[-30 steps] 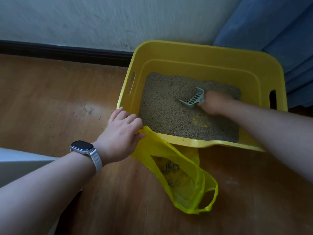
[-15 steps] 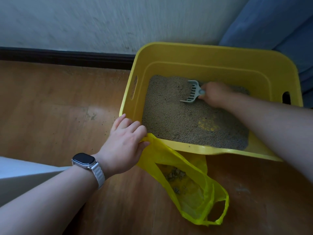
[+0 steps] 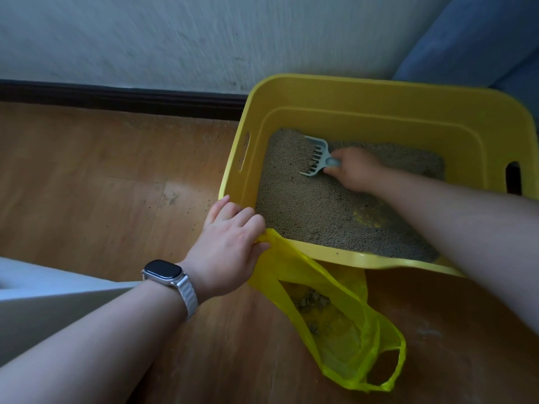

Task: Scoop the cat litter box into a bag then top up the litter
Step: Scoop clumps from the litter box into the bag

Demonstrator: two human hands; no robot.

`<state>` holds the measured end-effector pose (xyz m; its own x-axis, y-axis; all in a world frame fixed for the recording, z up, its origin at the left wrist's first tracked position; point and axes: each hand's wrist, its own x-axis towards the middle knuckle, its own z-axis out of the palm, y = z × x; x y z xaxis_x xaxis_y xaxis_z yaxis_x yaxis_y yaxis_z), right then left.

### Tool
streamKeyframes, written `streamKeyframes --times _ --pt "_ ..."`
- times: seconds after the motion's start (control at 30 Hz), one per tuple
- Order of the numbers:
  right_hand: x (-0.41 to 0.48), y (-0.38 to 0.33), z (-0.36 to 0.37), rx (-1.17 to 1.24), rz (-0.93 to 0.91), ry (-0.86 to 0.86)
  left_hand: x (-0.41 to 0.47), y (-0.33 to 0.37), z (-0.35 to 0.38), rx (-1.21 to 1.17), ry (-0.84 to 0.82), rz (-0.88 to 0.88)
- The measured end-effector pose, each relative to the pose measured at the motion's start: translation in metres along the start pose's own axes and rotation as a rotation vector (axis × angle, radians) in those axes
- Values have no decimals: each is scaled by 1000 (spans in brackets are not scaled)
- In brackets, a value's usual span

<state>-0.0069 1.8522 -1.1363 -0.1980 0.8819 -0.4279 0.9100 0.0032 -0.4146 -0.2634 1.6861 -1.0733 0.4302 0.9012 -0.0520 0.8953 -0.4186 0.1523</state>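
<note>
Closest to me, my left forearm reaches in from the lower left, with a dark-faced smartwatch on a pale band round the wrist. Under that arm lies a pale grey surface; I cannot tell what it is.

My left hand has its fingers curled, pinching the top edge of a yellow plastic bag at the near left corner of the litter box. The knuckles sit right against that corner. From my grip the bag runs right and back towards me across the wooden floor, its mouth held open and one handle loop lying flat at the near end. A few dark clumps show through the thin plastic.

The litter box is a deep yellow tub with slot handles in its left and right walls, standing on the floor just beyond the bag. Grey-brown litter covers most of its bottom, with one small bare yellow patch near the middle.

My right arm crosses the near rim from the right. My right hand is closed round the handle of a pale grey slotted scoop, whose head points to the far left corner, tilted on edge, teeth in the litter.

Behind the box run a dark baseboard and a whitish wall; blue fabric hangs at the far right.
</note>
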Motion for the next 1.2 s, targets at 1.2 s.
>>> streamKeyframes --times 1.2 --pt "-119 46 -65 64 -16 79 5 11 -9 55 -45 -59"
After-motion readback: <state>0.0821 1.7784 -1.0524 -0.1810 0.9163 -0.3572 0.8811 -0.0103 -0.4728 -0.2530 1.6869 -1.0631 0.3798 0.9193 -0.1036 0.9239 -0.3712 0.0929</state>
